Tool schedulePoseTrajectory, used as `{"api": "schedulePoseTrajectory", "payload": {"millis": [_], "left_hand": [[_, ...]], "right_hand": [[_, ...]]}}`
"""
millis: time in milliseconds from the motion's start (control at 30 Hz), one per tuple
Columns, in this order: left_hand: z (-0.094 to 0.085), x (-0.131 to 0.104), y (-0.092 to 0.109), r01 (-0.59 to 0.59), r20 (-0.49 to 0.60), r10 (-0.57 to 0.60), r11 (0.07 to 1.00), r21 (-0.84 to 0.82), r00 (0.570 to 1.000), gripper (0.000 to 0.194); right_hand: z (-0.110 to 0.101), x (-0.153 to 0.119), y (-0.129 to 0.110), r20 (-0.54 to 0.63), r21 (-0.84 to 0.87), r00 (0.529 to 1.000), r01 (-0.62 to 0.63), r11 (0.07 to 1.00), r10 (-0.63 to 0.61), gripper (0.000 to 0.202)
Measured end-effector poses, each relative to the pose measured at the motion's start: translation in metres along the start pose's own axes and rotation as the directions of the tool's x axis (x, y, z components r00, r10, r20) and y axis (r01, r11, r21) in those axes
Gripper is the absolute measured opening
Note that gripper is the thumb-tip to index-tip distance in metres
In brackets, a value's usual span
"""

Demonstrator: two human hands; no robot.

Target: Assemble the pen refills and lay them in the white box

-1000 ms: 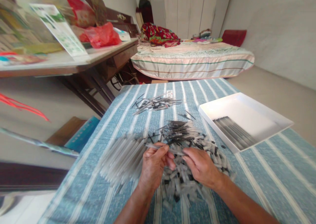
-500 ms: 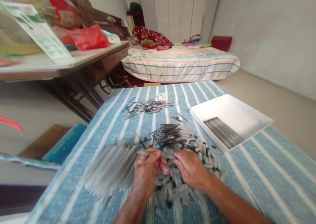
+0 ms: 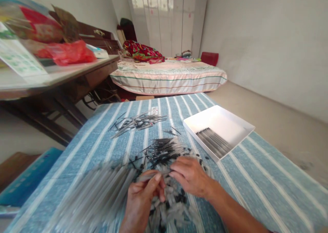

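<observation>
My left hand is closed around a translucent grey pen, thumb on top, holding it almost level. At the pen's right end, my right hand pinches with its fingertips; they partly hide that end. Beneath both hands lies a heap of clear and black pen caps. To the left is a wide row of translucent pen barrels, blurred. Just beyond the hands sits a pile of thin dark refills.
A shallow white box at the right holds a row of dark-filled pens. Another loose pile of thin parts lies farther back on the striped tablecloth. A bed and a cluttered side table stand beyond.
The whole view has shifted, so the table and its things appear farther left and lower. Both hands stay together at the pen, with my right hand's fingers still at its right end.
</observation>
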State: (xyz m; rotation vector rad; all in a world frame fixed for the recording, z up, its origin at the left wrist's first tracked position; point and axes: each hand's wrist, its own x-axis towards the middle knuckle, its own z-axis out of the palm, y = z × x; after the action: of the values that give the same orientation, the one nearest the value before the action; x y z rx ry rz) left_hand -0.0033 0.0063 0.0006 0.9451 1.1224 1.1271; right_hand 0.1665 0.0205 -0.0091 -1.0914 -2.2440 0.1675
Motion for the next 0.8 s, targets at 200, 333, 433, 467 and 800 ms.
{"api": "schedulePoseTrajectory", "payload": {"millis": [200, 333, 433, 467, 800], "left_hand": [[-0.006, 0.005, 0.001, 0.006, -0.003, -0.006, 0.994, -0.113, 1.000, 0.017], [-0.010, 0.006, -0.001, -0.016, -0.040, 0.017, 1.000, 0.020, 0.999, 0.017], [-0.010, 0.007, -0.001, -0.061, -0.063, 0.073, 0.983, 0.171, 0.995, 0.017], [-0.011, 0.008, 0.000, -0.073, -0.068, 0.090, 0.974, 0.214, 0.994, 0.017], [-0.014, 0.012, 0.004, -0.105, -0.073, 0.145, 0.914, 0.392, 0.987, 0.016]], "right_hand": [[-0.022, -0.009, 0.016, 0.001, 0.159, 0.991, -0.129, 0.979, 0.131, 0.021], [-0.035, -0.026, 0.042, -0.175, 0.005, 0.931, -0.324, 0.946, 0.320, 0.020], [-0.049, -0.041, 0.070, -0.352, -0.234, 0.823, -0.539, 0.809, 0.446, 0.022], [-0.053, -0.046, 0.078, -0.374, -0.303, 0.791, -0.598, 0.742, 0.485, 0.024], [-0.052, -0.061, 0.095, -0.239, -0.562, 0.735, -0.638, 0.527, 0.635, 0.031]]}}
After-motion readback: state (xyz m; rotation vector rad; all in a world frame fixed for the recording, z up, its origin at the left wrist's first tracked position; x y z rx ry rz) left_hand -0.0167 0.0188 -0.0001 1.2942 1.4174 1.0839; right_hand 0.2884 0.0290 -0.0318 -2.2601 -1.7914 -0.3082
